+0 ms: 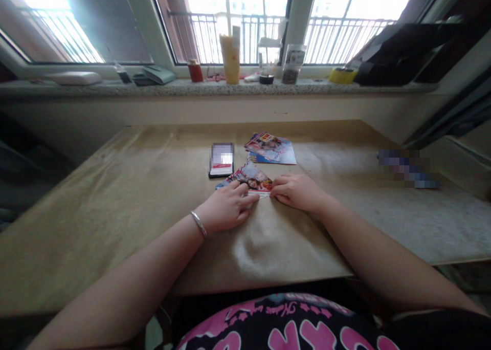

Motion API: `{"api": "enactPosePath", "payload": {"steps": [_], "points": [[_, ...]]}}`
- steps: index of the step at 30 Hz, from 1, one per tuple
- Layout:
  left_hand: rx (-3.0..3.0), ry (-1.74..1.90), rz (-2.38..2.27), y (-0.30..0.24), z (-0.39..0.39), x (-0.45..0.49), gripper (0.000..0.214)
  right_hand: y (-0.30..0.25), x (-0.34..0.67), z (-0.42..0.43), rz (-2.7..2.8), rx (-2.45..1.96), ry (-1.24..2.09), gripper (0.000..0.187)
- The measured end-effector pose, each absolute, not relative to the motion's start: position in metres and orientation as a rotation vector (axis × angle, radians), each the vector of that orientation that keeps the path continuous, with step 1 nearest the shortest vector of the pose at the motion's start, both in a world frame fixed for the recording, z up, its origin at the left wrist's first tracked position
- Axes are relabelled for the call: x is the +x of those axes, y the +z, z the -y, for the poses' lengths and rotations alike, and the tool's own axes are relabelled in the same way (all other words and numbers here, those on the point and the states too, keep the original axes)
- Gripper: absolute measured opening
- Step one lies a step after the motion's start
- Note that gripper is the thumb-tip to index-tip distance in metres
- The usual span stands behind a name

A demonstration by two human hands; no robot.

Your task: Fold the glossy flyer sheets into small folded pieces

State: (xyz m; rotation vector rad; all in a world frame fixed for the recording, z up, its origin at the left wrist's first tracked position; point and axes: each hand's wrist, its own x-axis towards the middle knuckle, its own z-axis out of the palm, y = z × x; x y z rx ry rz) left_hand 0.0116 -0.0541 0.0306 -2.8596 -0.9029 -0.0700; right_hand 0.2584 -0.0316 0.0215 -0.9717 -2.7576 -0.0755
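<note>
A colourful printed sheet of paper (253,174), folded to a point at its far side, lies on the table in front of me. My left hand (229,206), with a silver bangle at the wrist, presses on its near left part with curled fingers. At the right corner, the fingers of my right hand (296,190) are closed on the paper's edge. The fingertips hide part of the near edge. Just beyond the sheet lies a loose pile of similar printed papers (274,154). A phone (221,160) with a lit screen rests to the left of the pile.
The table (126,201) has a tan, slightly wrinkled cover. A blurred dark item (408,168) lies at the right. Along the windowsill (161,88) stand a yellow cup (230,58), a red jar (195,70), a clear container (293,63), yellow tape (342,75) and a black bag (399,53).
</note>
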Motion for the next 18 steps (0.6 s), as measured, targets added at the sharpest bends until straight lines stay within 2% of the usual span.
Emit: {"api": "enactPosePath", "payload": {"steps": [18], "points": [[-2.842, -0.122, 0.885, 0.025, 0.050, 0.012, 0.033, 0.027, 0.274, 0.031, 2.742, -1.139, -0.060, 0.023]]}}
